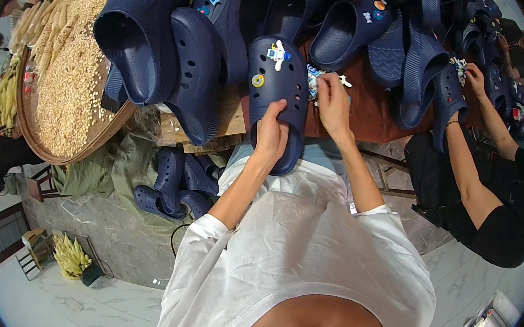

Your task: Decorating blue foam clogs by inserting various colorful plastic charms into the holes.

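My left hand [271,135] grips the heel end of a navy clog [276,87] that lies toe-away on the brown table [369,109]. Two small charms sit on the clog: a white figure [276,53] and a yellow round one [258,80]. My right hand [332,100] is just right of the clog, fingers pinched around small charms [316,74] lying on the table.
A big pile of navy clogs [197,48] covers the table's far side. A round woven tray of grain [68,76] sits at the left. More clogs [174,186] lie below the table. Another person in black [492,202] works at the right, hands on clogs.
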A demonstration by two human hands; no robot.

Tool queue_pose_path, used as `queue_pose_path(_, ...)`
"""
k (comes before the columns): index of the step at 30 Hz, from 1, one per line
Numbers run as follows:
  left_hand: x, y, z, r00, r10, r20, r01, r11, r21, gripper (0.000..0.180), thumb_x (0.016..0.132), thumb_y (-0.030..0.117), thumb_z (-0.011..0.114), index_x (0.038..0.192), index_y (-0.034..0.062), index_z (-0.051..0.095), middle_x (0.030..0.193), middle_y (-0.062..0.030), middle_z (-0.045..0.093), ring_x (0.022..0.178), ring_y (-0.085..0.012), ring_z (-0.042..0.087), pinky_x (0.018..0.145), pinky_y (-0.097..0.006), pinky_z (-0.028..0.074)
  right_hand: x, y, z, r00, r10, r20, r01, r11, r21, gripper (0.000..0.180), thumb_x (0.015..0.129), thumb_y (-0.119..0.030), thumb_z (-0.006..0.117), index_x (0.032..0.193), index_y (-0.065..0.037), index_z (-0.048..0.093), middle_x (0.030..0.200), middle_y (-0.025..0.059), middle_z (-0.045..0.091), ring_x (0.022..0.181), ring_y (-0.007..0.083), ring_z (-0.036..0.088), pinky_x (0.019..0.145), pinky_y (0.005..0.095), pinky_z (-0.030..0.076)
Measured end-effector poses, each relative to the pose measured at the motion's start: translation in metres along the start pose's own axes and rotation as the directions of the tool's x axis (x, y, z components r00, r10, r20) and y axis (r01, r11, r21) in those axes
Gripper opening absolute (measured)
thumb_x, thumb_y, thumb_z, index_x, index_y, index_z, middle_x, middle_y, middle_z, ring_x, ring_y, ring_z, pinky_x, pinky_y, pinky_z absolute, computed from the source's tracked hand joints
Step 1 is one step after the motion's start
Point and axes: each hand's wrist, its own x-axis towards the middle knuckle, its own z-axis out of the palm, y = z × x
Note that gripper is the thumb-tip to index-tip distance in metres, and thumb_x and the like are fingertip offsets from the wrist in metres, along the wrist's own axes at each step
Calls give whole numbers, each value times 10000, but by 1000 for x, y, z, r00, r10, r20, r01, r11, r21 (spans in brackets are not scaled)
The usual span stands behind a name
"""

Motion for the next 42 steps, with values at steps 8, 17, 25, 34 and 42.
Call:
queue_pose_path(8, -2, -6, -14, 1000, 15, 8, -14, 996, -92, 505, 932, 242, 623, 1364, 30, 470, 1370, -99, 532, 1261, -236, 497, 1101, -400, 370, -3, 24, -20, 997, -77, -5, 71, 946, -317, 231, 937, -168, 632, 1101, -13, 583, 1009, 176, 593, 937, 362, 571, 814, 453, 447)
queue_pose_path(17, -5, 4, -16, 989, -145, 23, 138, 864, -483, 520, 940, 277, 604, 1406, 87, 473, 1458, -112, 500, 1367, -296, 440, 1167, -503, 294, 7, -33, -12, 983, -180, -43, 164, 956, -243, 247, 902, -174, 678, 1082, -12, 626, 1025, 174, 601, 945, 335, 608, 834, 428, 475)
queue_pose_path(25, -13, 8, -13, 990, -115, 75, 137, 864, -484, 436, 994, 222, 545, 1414, 138, 467, 1486, -131, 454, 1411, -321, 382, 1175, -557, 260, 14, -78, 32, 936, -185, 300, 209, 977, -50, 367, 774, -319, 812, 929, -55, 611, 875, 124, 636, 803, 317, 649, 694, 434, 496)
queue_pose_path(34, -19, 5, -9, 979, -166, 114, 201, 831, -519, 457, 1013, 198, 477, 1450, 89, 399, 1530, -155, 386, 1450, -321, 319, 1206, -539, 209, 14, -69, 38, 933, -288, 216, 316, 942, -112, 386, 789, -294, 815, 920, -37, 559, 815, 110, 614, 737, 283, 637, 638, 404, 487)
queue_pose_path(42, -24, 1, 2, 985, -170, 25, 156, 825, -542, 395, 1019, 201, 465, 1400, 99, 464, 1490, -128, 460, 1436, -274, 358, 1205, -543, 205, 6, -68, 27, 933, -322, 160, 339, 937, -88, 248, 882, -179, 729, 961, -16, 559, 841, 152, 631, 750, 314, 642, 660, 429, 493)
